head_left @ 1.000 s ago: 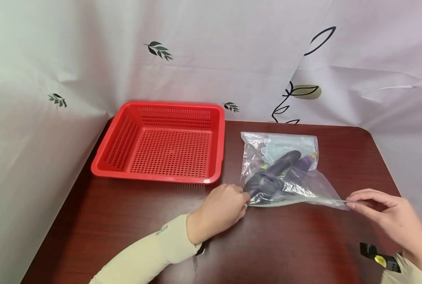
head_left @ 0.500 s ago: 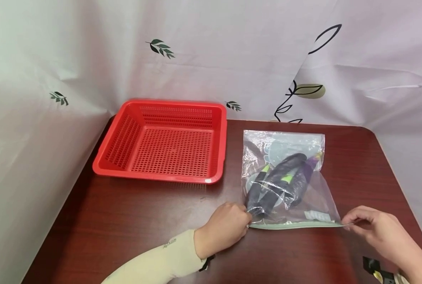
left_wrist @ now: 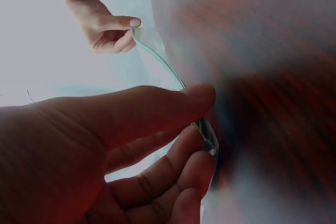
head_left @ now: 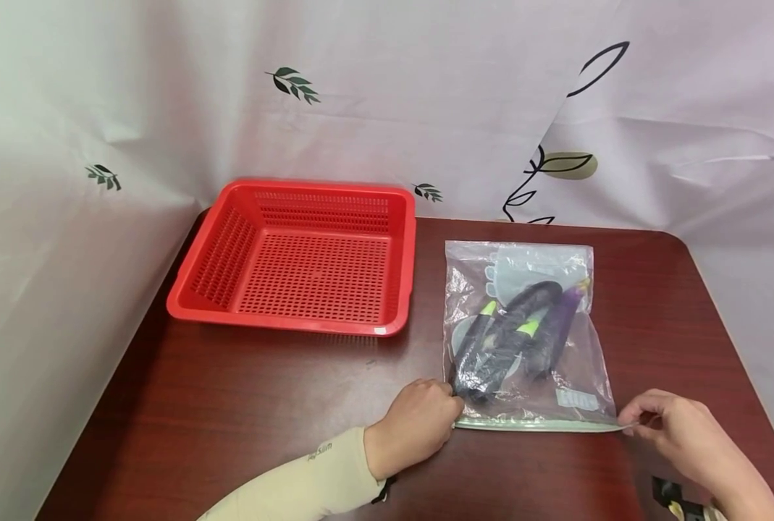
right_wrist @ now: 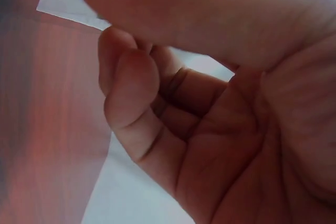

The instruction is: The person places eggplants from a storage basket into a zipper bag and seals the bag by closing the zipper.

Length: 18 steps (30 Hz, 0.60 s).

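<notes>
A clear zip bag (head_left: 591, 365) lies on the table with its pale green zip strip (head_left: 536, 425) along the near edge. Several eggplants (head_left: 513, 336), dark purple with green or yellowish ends, show through the plastic. At the strip's left end my left hand (head_left: 415, 420) pinches the bag corner; the left wrist view has the strip (left_wrist: 163, 62) running from between thumb and fingers. My right hand (head_left: 683, 434) pinches the opposite end of the strip between thumb and fingers. In the right wrist view the thumb covers most of the pinched corner.
A red plastic basket (head_left: 400, 275) with slotted walls and nothing in it stands at the back left of the dark reddish table (head_left: 263, 376). White cloth (head_left: 360, 101) with leaf prints hangs behind the table and along its sides.
Both hands have drawn the bag's zip edge toward the near side, and the bag now lies flatter and straighter. The eggplants are more spread out in view. The basket has stayed put.
</notes>
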Tool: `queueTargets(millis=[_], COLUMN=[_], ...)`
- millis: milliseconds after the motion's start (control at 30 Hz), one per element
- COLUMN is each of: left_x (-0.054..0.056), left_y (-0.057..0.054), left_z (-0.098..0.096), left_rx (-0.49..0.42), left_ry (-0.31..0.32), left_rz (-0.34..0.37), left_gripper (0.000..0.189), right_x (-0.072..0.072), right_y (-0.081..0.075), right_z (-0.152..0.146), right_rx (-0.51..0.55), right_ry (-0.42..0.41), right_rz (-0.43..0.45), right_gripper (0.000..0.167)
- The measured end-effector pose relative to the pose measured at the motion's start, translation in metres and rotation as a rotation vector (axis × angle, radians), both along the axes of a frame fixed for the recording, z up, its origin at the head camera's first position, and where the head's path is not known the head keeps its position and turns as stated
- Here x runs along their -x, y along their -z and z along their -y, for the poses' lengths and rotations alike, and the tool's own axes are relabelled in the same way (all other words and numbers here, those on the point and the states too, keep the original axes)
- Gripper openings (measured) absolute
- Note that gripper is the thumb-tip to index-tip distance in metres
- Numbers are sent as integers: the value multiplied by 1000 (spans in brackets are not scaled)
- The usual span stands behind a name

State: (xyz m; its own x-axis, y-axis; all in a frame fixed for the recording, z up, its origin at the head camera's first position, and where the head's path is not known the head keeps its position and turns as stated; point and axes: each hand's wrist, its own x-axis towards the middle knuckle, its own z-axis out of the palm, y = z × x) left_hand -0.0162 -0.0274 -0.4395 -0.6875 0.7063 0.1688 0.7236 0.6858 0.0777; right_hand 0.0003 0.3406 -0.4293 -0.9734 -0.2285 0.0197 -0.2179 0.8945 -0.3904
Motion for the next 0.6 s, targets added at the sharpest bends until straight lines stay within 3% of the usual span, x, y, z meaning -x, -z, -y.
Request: queueTargets(millis=[167,400,500,600], left_x=[-2,-1,2,6], left_y=[2,-5,-13,-24], left_z=[0,5,9,14], left_rx=[-11,-33,-68,-137], left_ry=[-16,-27,-45,-70], left_rz=[9,85,109,127], left_gripper=[13,17,13,10], right_x=[2,9,11,14], right_y=[1,-13,-20,-29], right_z=[0,-3,-2,3], right_rx=[-24,-63,-63,-72], right_ry=[22,11,-21,-68], right_rz=[82,313,312,226], right_gripper=[37,30,41,57])
